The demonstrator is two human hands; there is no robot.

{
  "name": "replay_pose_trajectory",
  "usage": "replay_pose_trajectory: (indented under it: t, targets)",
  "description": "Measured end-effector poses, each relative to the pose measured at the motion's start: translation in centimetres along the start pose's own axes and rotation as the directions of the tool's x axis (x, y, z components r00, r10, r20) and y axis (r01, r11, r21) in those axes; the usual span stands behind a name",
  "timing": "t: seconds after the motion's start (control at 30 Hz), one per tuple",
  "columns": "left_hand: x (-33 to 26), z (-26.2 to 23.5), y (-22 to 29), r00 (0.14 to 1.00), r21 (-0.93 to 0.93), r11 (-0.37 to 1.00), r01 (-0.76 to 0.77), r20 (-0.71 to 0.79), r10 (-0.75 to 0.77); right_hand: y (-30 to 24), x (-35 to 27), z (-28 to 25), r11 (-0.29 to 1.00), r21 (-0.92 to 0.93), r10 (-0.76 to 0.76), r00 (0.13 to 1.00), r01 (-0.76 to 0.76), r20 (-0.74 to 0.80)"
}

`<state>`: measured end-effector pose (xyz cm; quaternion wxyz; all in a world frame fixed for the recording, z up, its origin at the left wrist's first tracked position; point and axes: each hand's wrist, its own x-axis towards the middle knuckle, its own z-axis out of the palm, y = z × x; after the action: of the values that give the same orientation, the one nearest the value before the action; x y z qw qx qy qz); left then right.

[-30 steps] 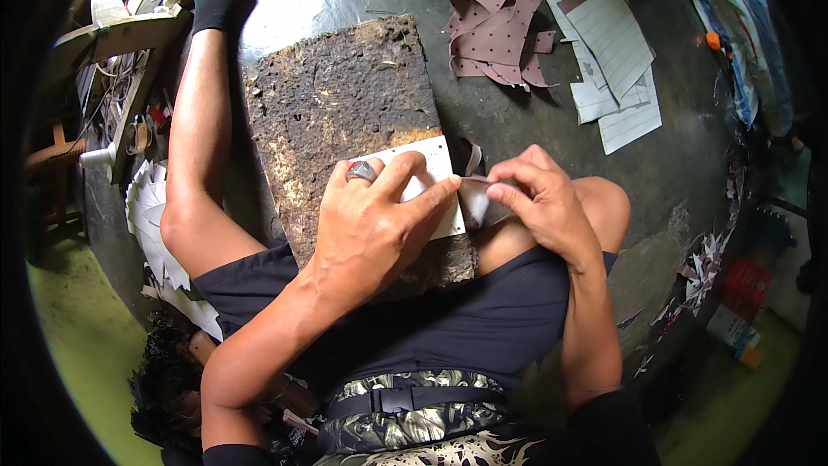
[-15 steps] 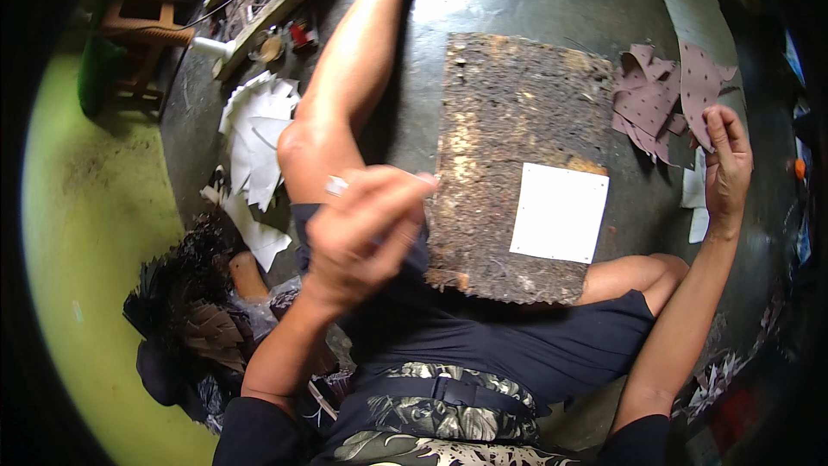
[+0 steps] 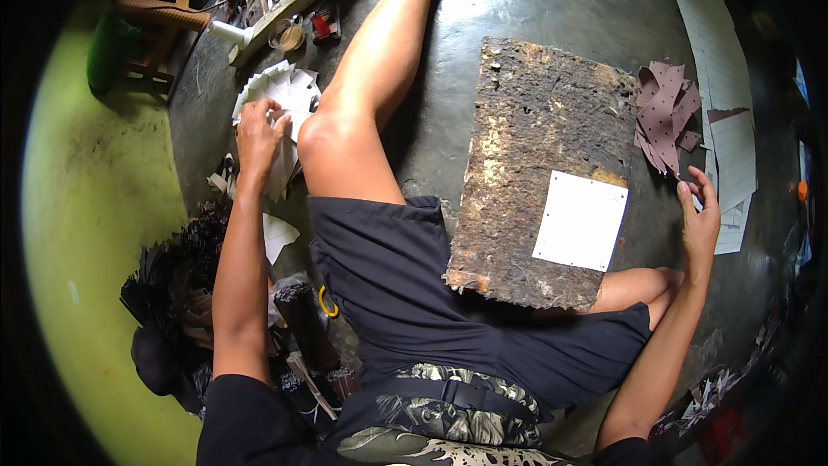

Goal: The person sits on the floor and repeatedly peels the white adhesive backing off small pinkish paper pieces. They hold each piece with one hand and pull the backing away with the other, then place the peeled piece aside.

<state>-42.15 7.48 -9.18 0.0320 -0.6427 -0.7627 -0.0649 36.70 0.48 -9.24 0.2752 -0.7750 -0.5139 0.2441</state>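
My left hand (image 3: 259, 140) reaches to a heap of white cut pieces (image 3: 297, 86) beside my raised left knee. Its fingers are bent and apart at the heap's edge, and no piece shows clearly between them. On the right, my right hand (image 3: 701, 207) hovers with thumb and fingers apart, holding nothing. Just beyond it is a pile of mauve cut pieces (image 3: 664, 112) dotted with small dark holes. Between my hands, a rough, worn brown board (image 3: 543, 121) rests by my lap. A white square sheet (image 3: 581, 220) with small holes along its edges lies on the board.
Long pale sheets (image 3: 729, 155) lie at the far right. Dark bundled scraps (image 3: 185, 276) and a yellow ring (image 3: 328, 301) are by my left side. A wooden frame (image 3: 285, 4), a small cup (image 3: 287, 34) and a brown stool (image 3: 159, 9) stand at the upper left.
My left hand has moved from beside the board to the white heap. My right hand has let go of a mauve piece and come nearer. The whole view has shifted slightly.
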Motion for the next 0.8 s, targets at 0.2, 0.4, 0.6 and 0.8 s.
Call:
replay_pose_trajectory:
  t: [0.2, 0.4, 0.6, 0.8]
  targets:
    - [-0.6, -6.5, -0.2, 0.990, -0.650, 0.754, 0.096, 0.142, -0.003, -5.6, -5.4, 0.1, 0.966, 0.242, 0.091, 0.995, -0.095, 0.028]
    - [-3.0, -22.6, 7.6, 0.962, -0.946, 0.322, -0.042, 0.048, 0.268, -13.9, -10.5, 1.6, 0.743, 0.665, -0.199, 0.974, 0.078, 0.107]
    - [-7.3, -23.6, 23.0, 0.964, -0.970, -0.195, -0.143, -0.182, 0.196, -21.3, -13.4, 3.8, 0.420, 0.900, -0.392, 0.870, -0.119, 0.298]
    - [-14.1, -16.1, 30.9, 0.958, -0.931, -0.261, 0.254, 0.279, -0.064, -17.5, -12.8, -1.1, 0.412, 0.690, -0.126, 0.713, -0.595, 0.690]
